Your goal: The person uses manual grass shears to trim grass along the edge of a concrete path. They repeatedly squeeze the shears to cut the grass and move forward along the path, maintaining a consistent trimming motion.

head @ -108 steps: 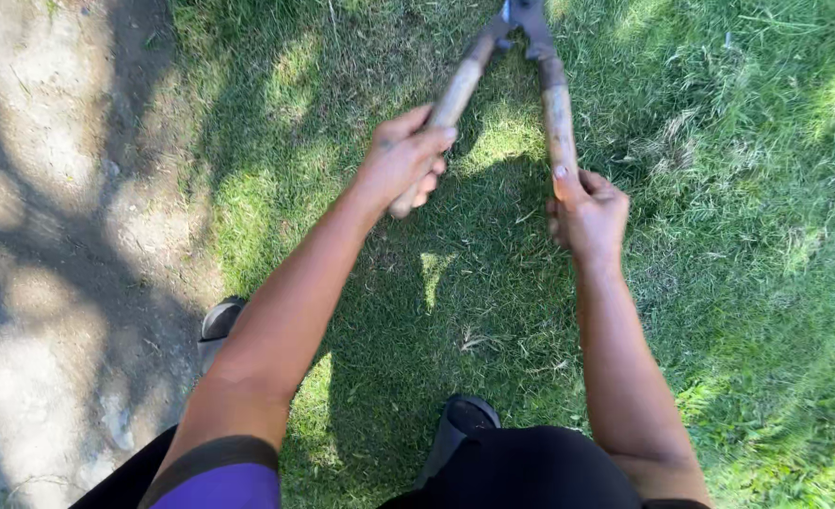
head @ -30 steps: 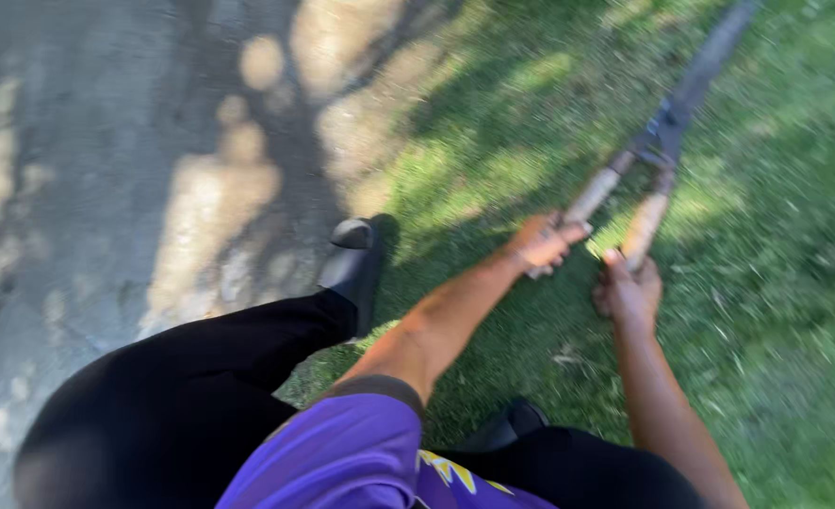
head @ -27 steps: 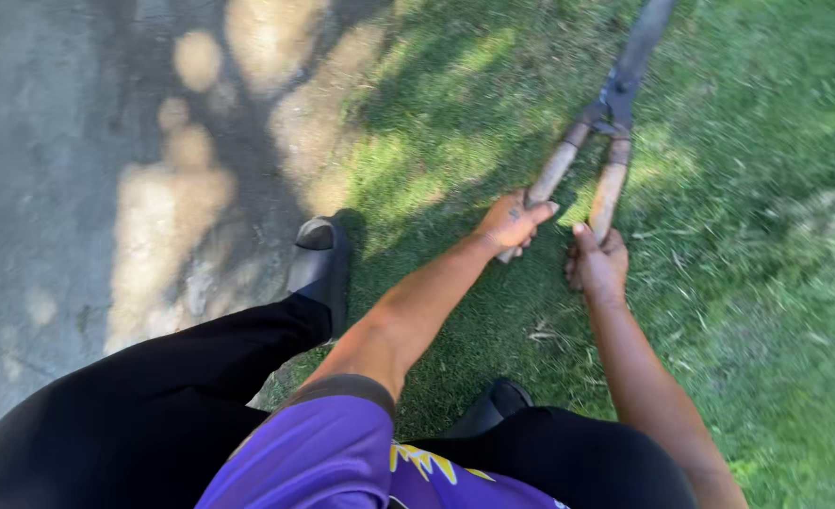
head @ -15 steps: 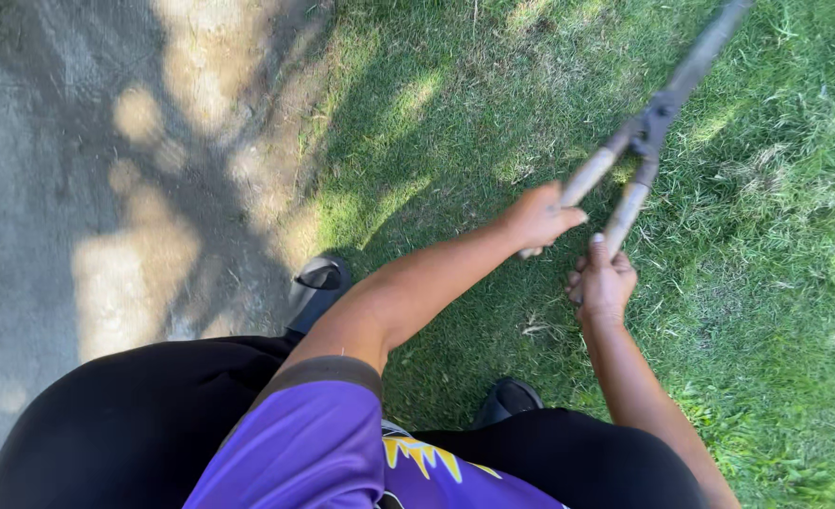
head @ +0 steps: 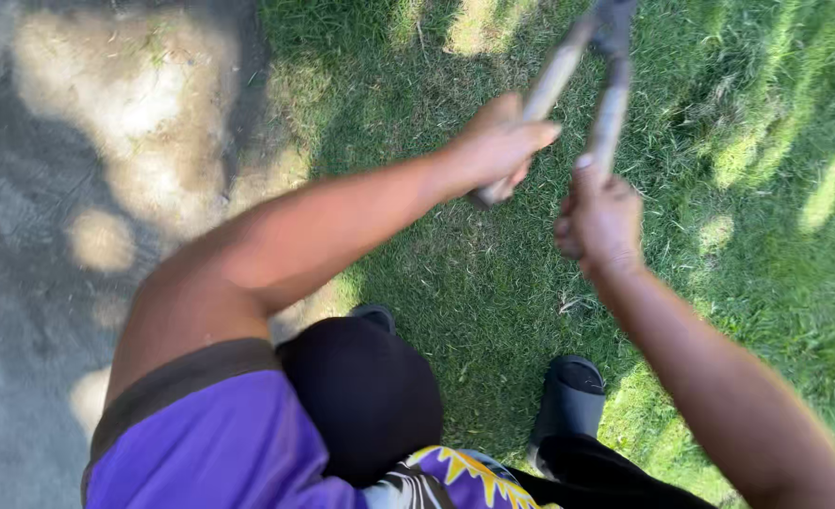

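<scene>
over the grass, both hands, left and right, grip the shears' handles.

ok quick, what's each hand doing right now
left hand: closed on the left handle of the shears.
right hand: closed on the right handle of the shears.

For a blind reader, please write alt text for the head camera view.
Seen from above, a person's left hand and right hand each grip one wooden handle of garden shears held over the grass. A paved path lies on the left, and a dark shoe stands below.
</scene>
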